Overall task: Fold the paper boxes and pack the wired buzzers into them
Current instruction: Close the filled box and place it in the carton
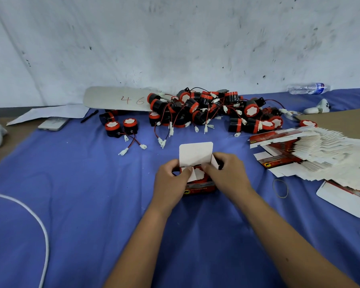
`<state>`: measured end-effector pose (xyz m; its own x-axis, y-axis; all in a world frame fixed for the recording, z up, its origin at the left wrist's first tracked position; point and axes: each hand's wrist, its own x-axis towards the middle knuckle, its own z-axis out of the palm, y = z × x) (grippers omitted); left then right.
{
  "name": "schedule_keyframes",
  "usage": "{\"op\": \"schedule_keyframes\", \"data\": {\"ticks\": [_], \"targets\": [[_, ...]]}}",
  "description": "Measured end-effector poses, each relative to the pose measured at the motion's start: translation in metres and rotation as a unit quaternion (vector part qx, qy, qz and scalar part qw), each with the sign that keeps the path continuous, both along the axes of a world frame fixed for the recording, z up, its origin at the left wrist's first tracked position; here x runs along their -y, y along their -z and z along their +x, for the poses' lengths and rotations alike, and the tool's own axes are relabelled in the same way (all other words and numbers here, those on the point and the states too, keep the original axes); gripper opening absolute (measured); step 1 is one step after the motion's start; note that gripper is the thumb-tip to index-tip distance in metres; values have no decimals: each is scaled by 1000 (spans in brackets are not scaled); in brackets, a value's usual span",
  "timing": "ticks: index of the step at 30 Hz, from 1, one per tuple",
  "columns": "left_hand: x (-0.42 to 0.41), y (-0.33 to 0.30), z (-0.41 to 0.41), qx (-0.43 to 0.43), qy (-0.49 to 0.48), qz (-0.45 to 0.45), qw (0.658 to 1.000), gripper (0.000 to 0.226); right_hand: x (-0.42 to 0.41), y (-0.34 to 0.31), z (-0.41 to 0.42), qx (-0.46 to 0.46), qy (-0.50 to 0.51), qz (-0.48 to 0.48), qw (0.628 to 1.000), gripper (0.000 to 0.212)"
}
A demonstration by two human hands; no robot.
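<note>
A small red paper box (199, 187) stands on the blue cloth in the middle, its white lid flap (195, 153) raised toward the wall. A red and black buzzer (199, 174) sits inside, its white top showing. My left hand (173, 179) grips the box's left side, its thumb pressing a white side flap inward. My right hand (229, 173) pinches the right side flap. Behind lies a heap of wired buzzers (206, 111) with red and black leads and white plugs. Two more buzzers (121, 126) sit apart to the left.
A fanned stack of flat unfolded boxes (312, 150) lies at the right, with a rubber band (280, 188) in front of it. A white cable (35, 221) curves at the left. A phone (53, 123), pen (89, 116), cardboard strip (116, 98) and water bottle (308, 88) line the back.
</note>
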<state>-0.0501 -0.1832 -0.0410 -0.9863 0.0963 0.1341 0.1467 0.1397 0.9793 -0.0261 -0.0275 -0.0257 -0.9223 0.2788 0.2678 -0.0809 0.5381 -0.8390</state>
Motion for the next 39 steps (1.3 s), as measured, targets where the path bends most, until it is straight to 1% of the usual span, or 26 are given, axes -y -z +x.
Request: {"op": "schedule_keyframes", "data": {"ticks": [3, 6, 9, 10, 12, 13, 15, 16, 17, 18, 20, 22, 24, 25, 26, 27, 28, 29, 31, 32, 34, 36, 37, 39], "targets": [[0, 0, -1, -9, 3, -11, 1000, 19, 4, 1, -2, -9, 43, 6, 999, 24], [1, -1, -1, -15, 12, -15, 1000, 19, 7, -1, -5, 9, 80, 15, 997, 17], [2, -1, -1, -19, 15, -17, 1000, 21, 6, -4, -8, 34, 91, 24, 995, 7], [2, -1, -1, -21, 16, -17, 1000, 21, 4, -4, -8, 41, 91, 21, 995, 6], [3, -1, 0, -32, 17, -15, 999, 22, 3, -6, -9, 56, 85, 26, 994, 12], [3, -2, 0, -39, 18, -15, 999, 22, 2, -6, -10, 62, 77, 44, 994, 15], [4, -2, 0, -49, 22, -18, 998, 21, 2, -6, -11, 68, 62, 118, 989, 18], [4, -3, 1, -50, 23, -18, 998, 21, 2, -6, -11, 61, 61, 146, 985, 18], [4, -3, 1, -49, 21, -18, 998, 21, 3, -6, -11, 44, 60, 153, 985, 19], [4, -3, 1, -47, 18, -18, 999, 21, 2, -5, -10, 20, 59, 141, 988, 21], [3, -3, 1, -46, 6, -16, 999, 23, 3, 0, -6, -19, 63, 78, 995, 27], [1, -4, 3, -46, -7, -13, 999, 28, 2, 6, 0, -22, 57, 1, 998, 27], [-1, -3, 3, -47, -13, -8, 999, 29, -1, 12, 7, -18, 1, -68, 998, 18], [-1, -3, 3, -52, -14, -6, 999, 28, -3, 13, 10, -24, -43, -104, 993, 15], [-1, -3, 3, -59, -15, -5, 998, 29, -4, 12, 13, -31, -88, -144, 985, 22], [-1, -2, 3, -66, -16, -6, 998, 30, -5, 12, 15, -33, -122, -187, 974, 33], [-1, -2, 3, -76, -18, -6, 997, 32, -6, 11, 16, -33, -135, -209, 968, 39], [0, -1, 3, -85, -19, -5, 996, 33, -6, 11, 15, -35, -132, -212, 968, 38], [0, 1, 2, -87, -17, 1, 996, 32, -7, 16, 15, -41, -92, -178, 979, 17], [1, 2, 1, -83, -17, 4, 996, 30, -6, 19, 14, -36, -73, -165, 983, 12], [2, 6, -1, -77, -12, 7, 997, 28, -6, 24, 13, -26, -54, -155, 986, 27], [3, 6, -1, -73, -1, 16, 997, 33, -6, 22, 13, -34, -75, -156, 984, 40], [4, 6, -1, -69, 3, 22, 997, 37, -6, 20, 14, -43, -95, -146, 984, 41], [6, 5, 0, -59, 15, 28, 998, 43, -7, 17, 15, -65, -122, -108, 984, 33]]}}
